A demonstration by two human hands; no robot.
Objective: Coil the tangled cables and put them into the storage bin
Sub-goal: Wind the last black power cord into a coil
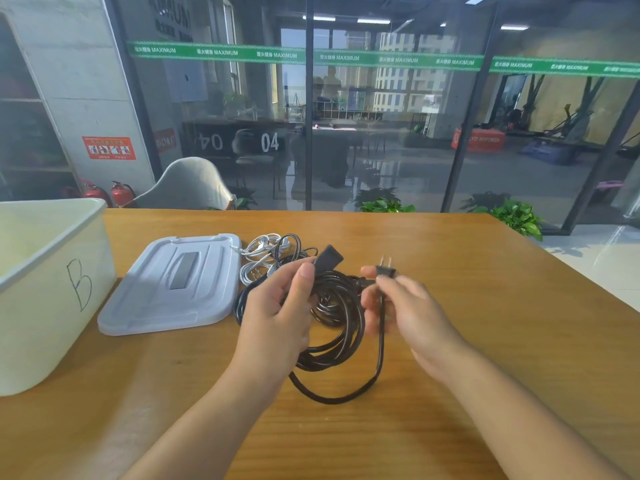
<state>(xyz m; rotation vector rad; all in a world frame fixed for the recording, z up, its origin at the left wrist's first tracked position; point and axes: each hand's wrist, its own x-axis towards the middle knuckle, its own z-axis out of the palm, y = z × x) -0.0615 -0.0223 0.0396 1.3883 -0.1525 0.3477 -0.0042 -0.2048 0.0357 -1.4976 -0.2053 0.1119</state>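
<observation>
Head view is showing the left hand (277, 313) gripping the black rubber power cable (337, 327) mid-table and the right hand (398, 306) pinching its two-pronged plug (385, 269), risking loose loops snagging the tangled white cables (258, 258) behind, far from the cream plastic bin (52, 289) at the table's left edge.

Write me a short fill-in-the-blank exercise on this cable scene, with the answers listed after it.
1. The right hand pinches the black cable's two-pin ____.
2. The letter on the side of the white bin is ____.
3. The grey lid lies flat on the table, between the bin and the ____ cables.
4. The left hand holds coiled loops of the ____ cable.

Answers: plug; B; white; black
</observation>
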